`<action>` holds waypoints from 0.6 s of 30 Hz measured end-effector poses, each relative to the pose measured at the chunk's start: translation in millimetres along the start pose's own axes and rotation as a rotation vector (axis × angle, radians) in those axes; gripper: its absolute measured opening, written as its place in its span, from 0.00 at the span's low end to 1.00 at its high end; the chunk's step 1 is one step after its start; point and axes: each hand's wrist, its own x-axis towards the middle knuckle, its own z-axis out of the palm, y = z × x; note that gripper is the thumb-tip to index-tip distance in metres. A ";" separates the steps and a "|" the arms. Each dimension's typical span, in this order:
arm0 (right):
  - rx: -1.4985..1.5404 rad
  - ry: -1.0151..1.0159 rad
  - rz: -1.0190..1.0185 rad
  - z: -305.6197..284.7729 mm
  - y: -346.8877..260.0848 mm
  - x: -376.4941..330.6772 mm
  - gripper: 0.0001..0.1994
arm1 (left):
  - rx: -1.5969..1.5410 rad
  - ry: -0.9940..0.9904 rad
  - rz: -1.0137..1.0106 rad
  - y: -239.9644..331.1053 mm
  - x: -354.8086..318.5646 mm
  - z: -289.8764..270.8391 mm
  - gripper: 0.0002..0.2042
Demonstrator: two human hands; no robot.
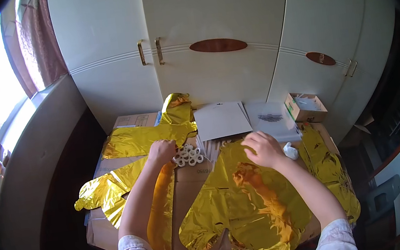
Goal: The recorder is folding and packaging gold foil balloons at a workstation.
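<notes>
A: Report the left hand (161,152).

B: It rests, fingers curled, at the edge of a cluster of small white rings (189,155) on the cardboard surface (190,186). Its fingertips touch the cluster; whether they pinch a ring cannot be determined. A gold foil balloon (134,140) lies flat just beyond it.

A: And the right hand (263,148)?

B: Palm down, fingers bent, pressing the top edge of a large gold foil balloon (242,204) that lies flat in front of the person. A firm grip cannot be confirmed. A crumpled white scrap (290,151) sits just beside the wrist.

A: Other foil items?

B: One gold piece (106,191) at the left edge of the surface, and a long one (330,169) along the right edge.

A: Packages and labels?

B: At the far side: a white rectangular sheet (220,120) at centre; to its right, a clear flat packet (273,118) with a dark printed patch; then a small open cardboard box (306,107) with a green stripe on its side, at the far right corner. A flat brown carton (132,121) lies at far left. A small white label shows on the cardboard near the rings. White wardrobe doors (218,32) stand behind.
</notes>
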 end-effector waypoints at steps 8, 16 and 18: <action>0.086 -0.289 -0.005 76.5 -34.3 105.6 0.11 | -0.356 0.250 -0.182 -9.7 -7.9 3.7 0.10; 0.083 -0.383 0.048 151.0 -60.8 169.4 0.21 | -0.835 0.345 -0.345 -28.0 -12.8 15.5 0.11; 0.091 -0.318 0.022 166.8 -62.3 179.6 0.20 | -0.924 0.360 -0.394 -30.9 -9.6 19.8 0.10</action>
